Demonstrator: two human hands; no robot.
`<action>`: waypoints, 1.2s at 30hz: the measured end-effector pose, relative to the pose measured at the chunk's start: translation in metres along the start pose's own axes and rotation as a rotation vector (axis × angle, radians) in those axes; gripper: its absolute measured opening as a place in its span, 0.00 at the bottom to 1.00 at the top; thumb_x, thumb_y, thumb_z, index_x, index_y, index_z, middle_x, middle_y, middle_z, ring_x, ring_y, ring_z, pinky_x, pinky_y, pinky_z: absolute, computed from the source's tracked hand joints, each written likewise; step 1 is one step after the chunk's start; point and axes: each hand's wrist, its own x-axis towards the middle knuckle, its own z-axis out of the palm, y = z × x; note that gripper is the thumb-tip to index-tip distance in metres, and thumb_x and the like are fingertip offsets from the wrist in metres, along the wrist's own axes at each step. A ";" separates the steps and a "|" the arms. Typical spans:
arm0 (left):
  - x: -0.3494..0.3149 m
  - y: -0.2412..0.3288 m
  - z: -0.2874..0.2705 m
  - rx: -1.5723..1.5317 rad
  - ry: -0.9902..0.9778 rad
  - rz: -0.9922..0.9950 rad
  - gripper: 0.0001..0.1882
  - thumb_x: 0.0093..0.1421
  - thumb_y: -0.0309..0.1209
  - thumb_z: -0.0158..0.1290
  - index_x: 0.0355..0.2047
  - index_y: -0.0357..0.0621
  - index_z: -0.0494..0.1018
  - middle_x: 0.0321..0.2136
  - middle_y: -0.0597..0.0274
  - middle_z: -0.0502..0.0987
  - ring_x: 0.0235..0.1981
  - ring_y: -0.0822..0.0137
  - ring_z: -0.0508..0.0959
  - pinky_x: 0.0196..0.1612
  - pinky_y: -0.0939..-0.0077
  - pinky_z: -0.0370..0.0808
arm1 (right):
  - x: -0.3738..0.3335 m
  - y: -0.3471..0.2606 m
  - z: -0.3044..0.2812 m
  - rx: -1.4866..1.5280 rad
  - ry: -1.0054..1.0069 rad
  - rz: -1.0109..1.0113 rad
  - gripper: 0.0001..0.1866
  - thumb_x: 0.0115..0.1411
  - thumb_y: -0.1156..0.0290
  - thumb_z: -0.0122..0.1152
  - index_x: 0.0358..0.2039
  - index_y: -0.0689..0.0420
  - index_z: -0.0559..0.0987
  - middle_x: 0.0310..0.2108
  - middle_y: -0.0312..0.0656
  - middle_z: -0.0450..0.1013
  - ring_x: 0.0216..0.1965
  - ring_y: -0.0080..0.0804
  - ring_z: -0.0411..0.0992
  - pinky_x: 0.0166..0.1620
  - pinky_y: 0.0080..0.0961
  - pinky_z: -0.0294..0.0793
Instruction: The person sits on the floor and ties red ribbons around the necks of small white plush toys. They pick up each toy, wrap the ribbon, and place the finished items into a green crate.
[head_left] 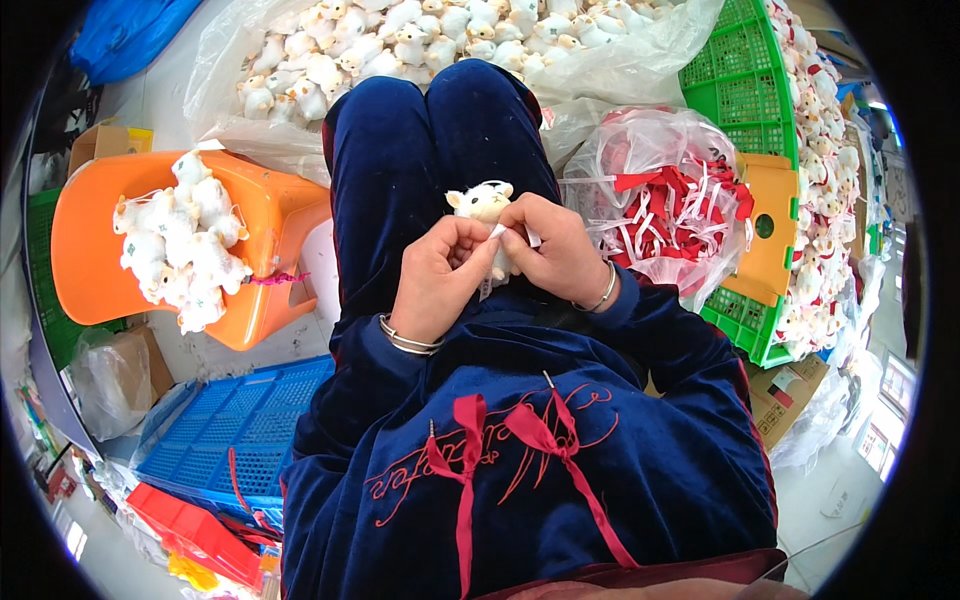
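A small white plush animal point(484, 204) with a cream muzzle and a hanging loop rests upright on my lap, its head toward my knees. My left hand point(440, 272) pinches a narrow white strip point(497, 231), which looks like ribbon, at the toy's neck. From the other side my right hand point(556, 250) closes its thumb and fingers on the same strip, with fingertips almost touching the left ones. Both hands cover most of the toy's body, and the strip's far ends are hidden.
An orange stool point(85, 250) at left carries several white plush toys point(185, 240). Beyond my knees lies a plastic sheet point(215, 90) heaped with more. At right are a clear bag point(600, 150) of red and white ribbons point(680, 205) and a green crate point(735, 80). A blue crate point(235, 430) sits lower left.
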 end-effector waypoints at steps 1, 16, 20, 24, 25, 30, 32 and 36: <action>0.000 -0.004 -0.001 -0.006 -0.018 0.002 0.03 0.65 0.24 0.60 0.37 0.36 0.79 0.28 0.71 0.77 0.26 0.84 0.73 0.30 0.88 0.72 | -0.001 0.001 -0.001 0.013 -0.006 0.029 0.08 0.59 0.76 0.63 0.39 0.60 0.79 0.32 0.47 0.75 0.30 0.43 0.76 0.36 0.33 0.76; 0.004 -0.011 -0.005 0.204 -0.055 0.223 0.06 0.64 0.22 0.58 0.40 0.36 0.81 0.33 0.68 0.74 0.26 0.82 0.71 0.30 0.87 0.68 | 0.013 -0.006 -0.025 0.230 -0.244 0.188 0.08 0.63 0.73 0.66 0.40 0.63 0.80 0.28 0.35 0.75 0.30 0.18 0.70 0.34 0.20 0.71; 0.004 -0.013 -0.002 0.116 -0.020 0.167 0.06 0.62 0.21 0.59 0.40 0.36 0.81 0.31 0.68 0.74 0.26 0.81 0.70 0.29 0.87 0.68 | 0.010 0.004 -0.021 0.262 -0.221 0.231 0.07 0.66 0.72 0.64 0.40 0.62 0.80 0.31 0.32 0.75 0.34 0.15 0.69 0.37 0.17 0.70; 0.004 -0.010 0.003 0.059 0.039 0.069 0.06 0.62 0.22 0.60 0.40 0.37 0.81 0.29 0.69 0.73 0.25 0.81 0.70 0.29 0.86 0.68 | 0.008 0.003 -0.020 0.248 -0.183 0.232 0.07 0.67 0.71 0.61 0.39 0.62 0.79 0.31 0.32 0.76 0.34 0.16 0.70 0.38 0.19 0.71; 0.005 -0.013 0.004 0.082 0.055 0.107 0.06 0.62 0.22 0.60 0.40 0.37 0.81 0.28 0.69 0.73 0.25 0.81 0.70 0.29 0.86 0.68 | 0.007 0.003 -0.019 0.249 -0.171 0.224 0.07 0.68 0.71 0.61 0.39 0.62 0.79 0.31 0.32 0.76 0.34 0.16 0.70 0.39 0.19 0.71; 0.006 -0.012 0.005 0.189 0.048 0.224 0.07 0.63 0.23 0.61 0.41 0.36 0.81 0.28 0.68 0.73 0.24 0.81 0.70 0.29 0.86 0.69 | 0.005 0.003 -0.020 0.262 -0.161 0.226 0.07 0.69 0.71 0.59 0.38 0.62 0.78 0.30 0.31 0.75 0.34 0.15 0.69 0.37 0.18 0.71; 0.005 -0.005 0.006 0.179 0.037 0.200 0.06 0.63 0.23 0.61 0.40 0.36 0.82 0.28 0.67 0.74 0.25 0.80 0.70 0.29 0.85 0.68 | 0.005 0.002 -0.021 0.280 -0.162 0.241 0.07 0.69 0.71 0.59 0.39 0.62 0.78 0.30 0.33 0.75 0.34 0.16 0.70 0.37 0.19 0.71; 0.012 -0.020 0.005 0.110 0.058 0.205 0.05 0.62 0.23 0.61 0.38 0.35 0.82 0.28 0.68 0.73 0.25 0.80 0.71 0.29 0.85 0.67 | 0.004 0.003 -0.019 0.306 -0.154 0.250 0.07 0.69 0.71 0.60 0.39 0.62 0.78 0.30 0.32 0.75 0.33 0.15 0.69 0.37 0.18 0.71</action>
